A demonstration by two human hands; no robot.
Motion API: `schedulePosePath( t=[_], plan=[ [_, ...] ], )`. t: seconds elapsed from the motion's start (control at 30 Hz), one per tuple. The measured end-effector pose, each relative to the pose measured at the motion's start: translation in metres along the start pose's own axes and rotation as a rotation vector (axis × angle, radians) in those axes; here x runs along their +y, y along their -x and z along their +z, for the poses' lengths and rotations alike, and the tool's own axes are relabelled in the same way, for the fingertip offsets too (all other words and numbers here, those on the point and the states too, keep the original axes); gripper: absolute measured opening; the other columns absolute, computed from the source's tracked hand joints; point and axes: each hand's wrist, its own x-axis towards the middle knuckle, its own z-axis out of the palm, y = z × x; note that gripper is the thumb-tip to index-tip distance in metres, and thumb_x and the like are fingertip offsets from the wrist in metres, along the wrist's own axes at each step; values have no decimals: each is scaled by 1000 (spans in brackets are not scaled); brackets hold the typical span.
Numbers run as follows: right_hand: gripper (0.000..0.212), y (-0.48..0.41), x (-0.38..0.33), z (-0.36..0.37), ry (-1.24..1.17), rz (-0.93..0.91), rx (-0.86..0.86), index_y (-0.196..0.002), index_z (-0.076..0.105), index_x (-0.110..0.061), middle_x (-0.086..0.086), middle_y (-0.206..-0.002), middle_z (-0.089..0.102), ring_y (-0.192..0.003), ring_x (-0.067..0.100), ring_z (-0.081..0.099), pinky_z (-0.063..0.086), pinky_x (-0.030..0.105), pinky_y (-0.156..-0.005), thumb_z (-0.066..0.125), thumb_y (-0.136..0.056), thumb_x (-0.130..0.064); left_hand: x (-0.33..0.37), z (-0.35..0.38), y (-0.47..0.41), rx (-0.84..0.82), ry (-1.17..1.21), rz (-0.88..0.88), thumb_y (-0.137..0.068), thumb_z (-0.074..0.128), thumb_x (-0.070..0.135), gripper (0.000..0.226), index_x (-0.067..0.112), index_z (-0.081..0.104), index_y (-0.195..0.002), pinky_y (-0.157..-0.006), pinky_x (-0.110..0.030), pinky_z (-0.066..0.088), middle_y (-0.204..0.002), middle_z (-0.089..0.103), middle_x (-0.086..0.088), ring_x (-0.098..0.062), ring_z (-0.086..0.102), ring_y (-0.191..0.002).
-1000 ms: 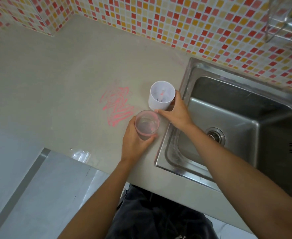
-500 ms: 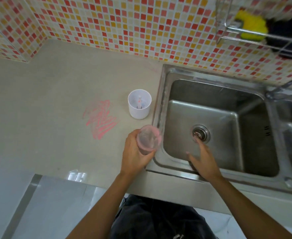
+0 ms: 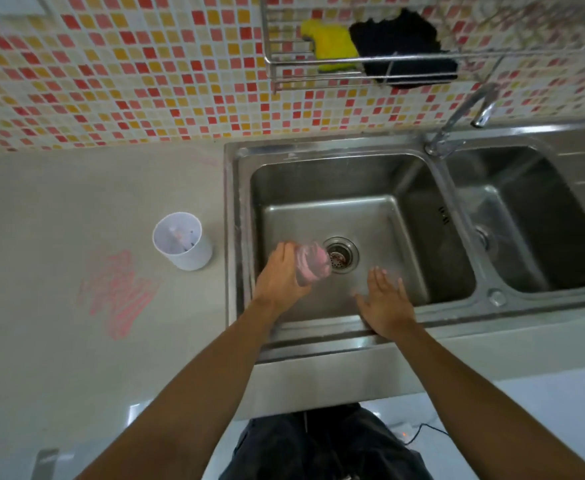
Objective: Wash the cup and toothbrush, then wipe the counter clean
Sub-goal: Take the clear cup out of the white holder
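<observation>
Now the left hand [image 3: 279, 277], gripping the pink cup [image 3: 313, 263], has carried it off the counter [image 3: 59, 209] to above the sink [image 3: 318, 174], the right hand [image 3: 386, 303] hovering open-fingered, so rinsing can likely begin.

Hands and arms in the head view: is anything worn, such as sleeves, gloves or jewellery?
Left hand and right hand are bare: no gloves, rings or watch visible. Neither arm shows a sleeve within the frame. Dark clothing shows at the bottom edge.
</observation>
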Motion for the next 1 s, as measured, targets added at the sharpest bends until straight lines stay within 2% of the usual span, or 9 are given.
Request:
schedulePosePath(
  t=[0.23, 0.43, 0.6, 0.8, 1.0],
  plan=[
    [78, 0, -1, 0, 40, 5, -21, -152, 2, -5, 12, -161, 1, -148, 24, -1, -4, 45, -119, 14, -97, -58, 7, 7, -19, -97, -294, -13, -65, 82, 25, 77, 13, 39, -127, -95, -33, 44, -126, 45, -5, -23, 44, -113],
    [78, -1, 0, 2, 28, -1, -19, -152, 0, -4, 12, -161, 0, -148, 23, -2, -6, 45, -119, 13, -97, -58, 6, 11, -21, -75, -663, 60, -72, 72, 13, 63, 11, 39, -125, -99, -33, 38, -121, 49, -9, -25, 47, -106],
    [77, -1, 1, 3, 28, -4, -16, -152, 0, -4, 12, -161, 0, -148, 23, -2, -5, 45, -119, 13, -97, -58, 11, 11, -20, -59, -881, 112, -69, 74, 9, 84, 13, 26, -137, -115, -43, 26, -127, 41, -13, -32, 42, -120],
    [76, 2, 1, 2, 12, -16, -13, -151, 0, -4, 12, -161, 0, -148, 23, -3, -5, 44, -119, 14, -97, -56, 23, 10, -27, -2, -1000, 174, -74, 70, 12, 74, 12, 29, -136, -118, -47, 19, -131, 41, -15, -36, 41, -125],
    [75, 3, 1, 0, -18, -21, -20, -151, -1, -4, 12, -161, -1, -148, 22, -5, -7, 44, -119, 14, -98, -55, 30, 13, -36, -1, -1024, 178, -71, 73, 14, 76, 14, 32, -135, -118, -47, 18, -132, 42, -14, -34, 41, -125]
  ],
)
